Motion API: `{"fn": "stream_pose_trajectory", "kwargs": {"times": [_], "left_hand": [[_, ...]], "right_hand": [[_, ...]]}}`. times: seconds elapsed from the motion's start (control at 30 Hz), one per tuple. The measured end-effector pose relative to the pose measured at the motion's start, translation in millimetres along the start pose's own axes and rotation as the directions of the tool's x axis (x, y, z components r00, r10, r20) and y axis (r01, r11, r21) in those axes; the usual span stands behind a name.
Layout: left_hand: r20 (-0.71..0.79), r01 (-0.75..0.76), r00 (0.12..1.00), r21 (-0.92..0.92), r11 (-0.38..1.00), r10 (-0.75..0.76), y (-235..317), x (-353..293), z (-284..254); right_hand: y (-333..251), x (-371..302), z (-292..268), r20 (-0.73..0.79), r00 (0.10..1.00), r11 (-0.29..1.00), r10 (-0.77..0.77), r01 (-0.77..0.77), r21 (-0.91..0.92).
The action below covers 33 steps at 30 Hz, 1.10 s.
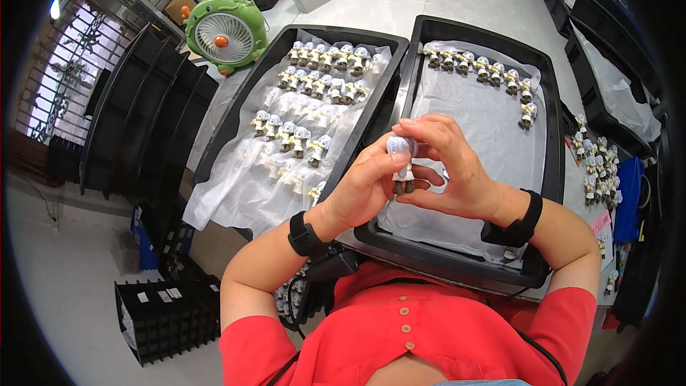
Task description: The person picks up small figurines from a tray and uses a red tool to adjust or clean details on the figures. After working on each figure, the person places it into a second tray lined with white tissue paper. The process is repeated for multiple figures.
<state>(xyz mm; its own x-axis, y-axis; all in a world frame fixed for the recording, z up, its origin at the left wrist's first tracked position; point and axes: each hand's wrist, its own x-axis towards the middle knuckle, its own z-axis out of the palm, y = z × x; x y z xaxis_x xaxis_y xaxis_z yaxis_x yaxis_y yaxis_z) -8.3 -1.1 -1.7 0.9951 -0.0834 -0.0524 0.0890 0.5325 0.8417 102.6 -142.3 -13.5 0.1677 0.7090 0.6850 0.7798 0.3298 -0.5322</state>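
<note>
From where I stood, the person in red had a small figurine [404,167] up in front of the chest, above the near left part of the right-hand tray [554,136]. It was roughly upright, its pale lilac head on top and its dark feet below. The left hand [355,187] pinched it, thumb laid across its front. The right hand [461,171] curved around its other side, fingers bent near the head and thumb near the feet; I couldn't tell whether those fingertips pressed on it. Beneath, white paper [471,132] lined the tray, with similar figurines [482,69] along its far edge and down its right side. The left-hand tray [397,64] held several more rows, some veiled by thin sheeting. A loose cluster [599,171] lay on the table to the right, and a green fan [227,32] stood beyond the left-hand tray.
</note>
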Motion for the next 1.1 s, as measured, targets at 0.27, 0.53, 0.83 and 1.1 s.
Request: {"fn": "stream_pose_trajectory", "kwargs": {"times": [0.27,0.53,0.83,1.1], "left_hand": [[-0.028,0.023,0.999,0.047,0.999,-0.022,0.5,-0.8,2.6],[-0.031,0.015,0.999,0.069,0.998,-0.013,-2.2,-1.3,2.3],[-0.014,0.035,0.999,0.101,0.994,-0.033,-0.4,-1.2,3.5],[-0.013,0.042,0.999,0.063,0.997,-0.042,-1.2,-1.2,2.5]], "right_hand": [[0.9,-2.5,3.5,-0.003,0.999,0.998,0.039,-0.039,0.052],[1.5,-1.1,1.0,0.039,0.999,1.000,-0.002,0.003,-0.021],[1.0,0.7,3.6,0.005,0.999,0.998,-0.034,0.034,-0.060],[1.2,1.0,3.0,0.009,1.000,0.998,-0.022,0.022,-0.051]]}}
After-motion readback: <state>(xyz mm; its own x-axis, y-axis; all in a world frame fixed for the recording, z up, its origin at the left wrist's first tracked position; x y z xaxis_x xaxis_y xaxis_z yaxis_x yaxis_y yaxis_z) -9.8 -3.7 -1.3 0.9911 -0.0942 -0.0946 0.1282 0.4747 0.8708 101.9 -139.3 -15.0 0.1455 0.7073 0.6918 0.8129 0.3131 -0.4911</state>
